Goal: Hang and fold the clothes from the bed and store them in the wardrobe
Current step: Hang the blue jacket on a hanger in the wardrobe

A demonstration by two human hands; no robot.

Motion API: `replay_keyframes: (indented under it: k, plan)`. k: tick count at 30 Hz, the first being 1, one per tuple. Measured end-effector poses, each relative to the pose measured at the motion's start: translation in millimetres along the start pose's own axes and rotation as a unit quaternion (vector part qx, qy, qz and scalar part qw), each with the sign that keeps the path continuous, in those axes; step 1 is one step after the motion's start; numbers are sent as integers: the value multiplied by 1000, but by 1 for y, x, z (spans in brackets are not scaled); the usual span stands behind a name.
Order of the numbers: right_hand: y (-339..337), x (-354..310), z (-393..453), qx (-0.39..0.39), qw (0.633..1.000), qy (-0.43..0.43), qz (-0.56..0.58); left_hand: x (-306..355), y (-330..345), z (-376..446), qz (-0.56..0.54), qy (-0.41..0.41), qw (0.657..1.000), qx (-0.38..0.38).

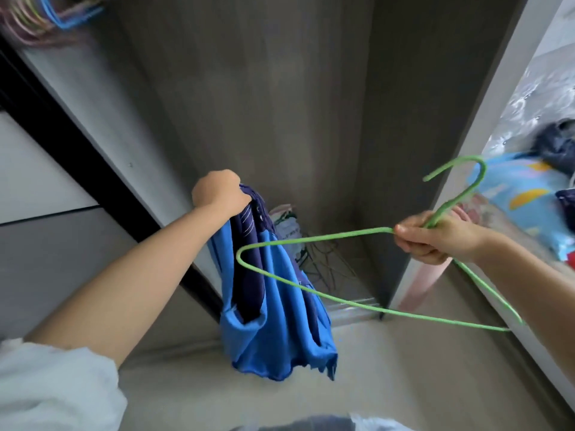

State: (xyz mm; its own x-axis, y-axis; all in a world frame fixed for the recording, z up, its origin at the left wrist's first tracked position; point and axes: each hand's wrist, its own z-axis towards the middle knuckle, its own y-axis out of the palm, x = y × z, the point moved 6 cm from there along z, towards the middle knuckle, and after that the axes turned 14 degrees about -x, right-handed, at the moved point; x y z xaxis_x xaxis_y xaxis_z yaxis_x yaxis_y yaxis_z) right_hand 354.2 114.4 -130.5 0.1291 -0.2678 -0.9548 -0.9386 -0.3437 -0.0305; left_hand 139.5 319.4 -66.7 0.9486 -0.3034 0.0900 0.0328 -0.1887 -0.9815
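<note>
- Your left hand (pixel 221 194), centre-left of the frame, was closed in a fist round the bunched top of the garment (pixel 273 306), a blue piece with dark navy panels.
- The garment hung free below that fist, its hem low in the centre of the frame, touching nothing else that showed.
- Your right hand (pixel 432 237), at the right of the frame, gripped the green hanger (pixel 311 290) at its neck, fingers curled round the wire just below the hook.
- The hanger's hook pointed up to the right; its triangle reached left across the front of the garment. It was not threaded into the garment; whether wire and cloth touched, you could not tell from this view.
- The wardrobe (pixel 280 104) stood open ahead; nothing hung in the part in view. A tangle of spare wire hangers (pixel 323 262) and a bag lay on its floor.
- More hangers (pixel 46 17), coloured and blurred, showed at the upper left.
- Judgement on progress: early. This garment was picked up and a hanger chosen, but it was not yet on the hanger, nor on a rail.
- Left to do: the bed (pixel 516 194), at the right edge, held dark clothes (pixel 557 147) not yet handled. No folded pile was visible anywhere.
</note>
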Motion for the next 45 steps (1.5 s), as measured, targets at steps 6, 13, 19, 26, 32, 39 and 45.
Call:
replay_keyframes:
  k: [6,13,19,26,32,39,45]
  plan:
    - [19,-13,38,63,991,99,-64,11,-8,-23,75,35,996,30]
    - [62,-34,81,105,994,33,-15,11,-16,-34,44,37,998,12]
    - [74,-41,80,53,998,-16,15,-27,-48,-32,76,11,994,82]
    - [61,-62,65,54,998,-16,22,-45,-50,-17,163,-49,983,60]
    - [78,-37,99,116,991,59,-19,-27,-26,-22,95,2,995,39]
    - [76,-19,100,143,986,-62,50,0,-8,-62,17,255,963,89]
    - [70,-48,81,43,978,-177,101,7,-14,-62,-16,434,885,169]
